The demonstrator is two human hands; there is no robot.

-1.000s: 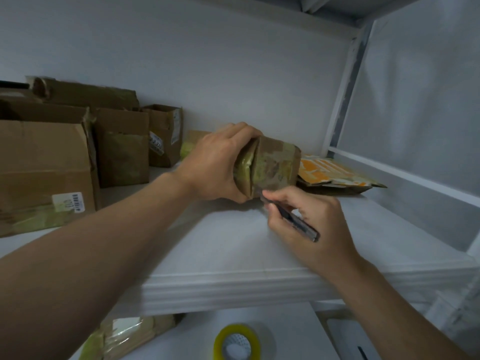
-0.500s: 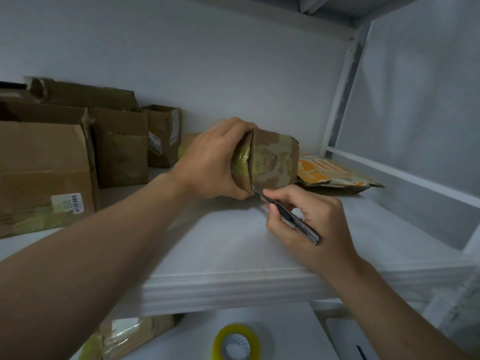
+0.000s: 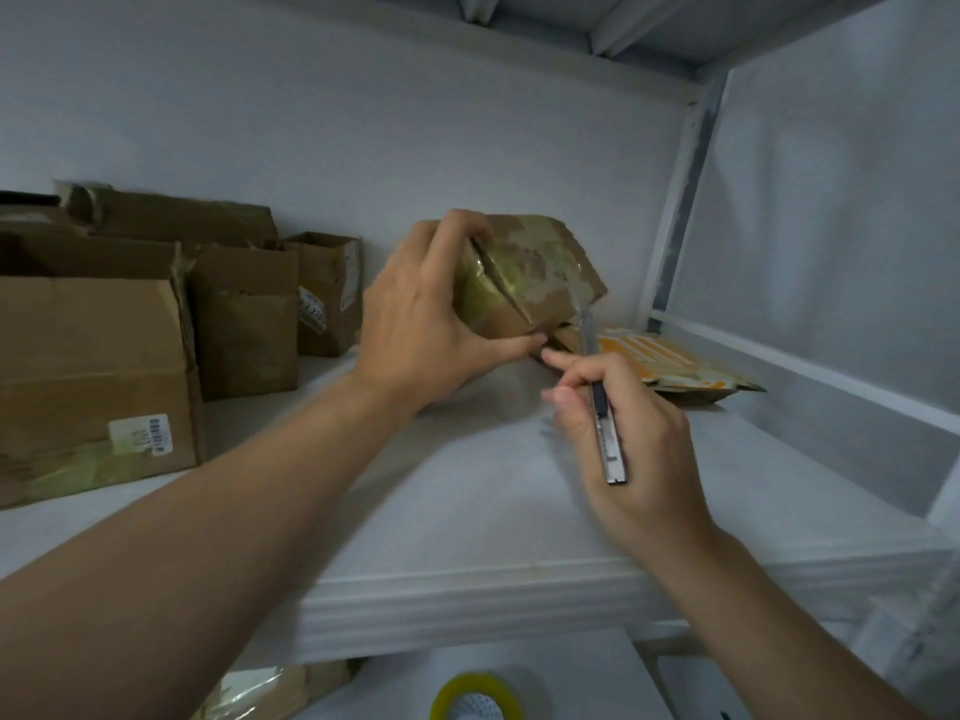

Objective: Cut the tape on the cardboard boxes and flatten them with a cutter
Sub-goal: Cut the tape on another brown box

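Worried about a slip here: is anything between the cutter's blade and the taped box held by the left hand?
Nothing visible. The cutter, in the right hand, has its blade tip at the right edge of the taped box. The thumb of the left hand lies under the box, left of the blade, not between.

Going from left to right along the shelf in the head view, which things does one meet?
A large labelled cardboard box → medium cardboard box → small open cardboard box → left hand → taped box it grips → right hand holding the cutter → flattened orange-and-white package.
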